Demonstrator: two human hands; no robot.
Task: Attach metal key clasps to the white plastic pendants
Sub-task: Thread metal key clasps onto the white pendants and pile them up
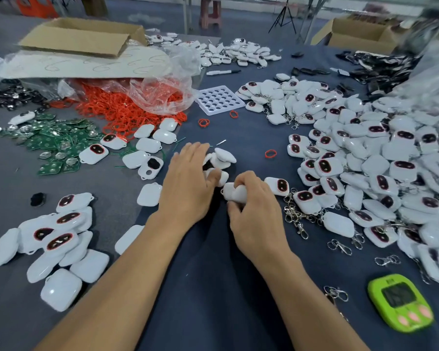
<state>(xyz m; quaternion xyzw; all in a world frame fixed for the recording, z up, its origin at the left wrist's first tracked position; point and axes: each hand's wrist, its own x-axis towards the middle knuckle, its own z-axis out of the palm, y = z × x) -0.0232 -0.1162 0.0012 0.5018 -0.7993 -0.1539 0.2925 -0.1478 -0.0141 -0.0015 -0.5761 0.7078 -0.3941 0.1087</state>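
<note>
My right hand [254, 214] grips a white plastic pendant [235, 193] at the table's middle, fingers curled round it. My left hand [188, 181] lies over a small cluster of white pendants [222, 158], its fingertips touching them and the thumb against one. Whether a clasp is on the held pendant is hidden. Loose metal key clasps [295, 219] lie just right of my right hand. A big heap of pendants with clasps [365, 158] fills the right side.
More white pendants [53, 239] lie at the lower left. Green circuit boards [53, 140], orange rubber rings [127, 110] under a plastic bag, a white tray [219, 99] and a cardboard box [81, 36] sit behind. A green timer [401, 302] lies lower right.
</note>
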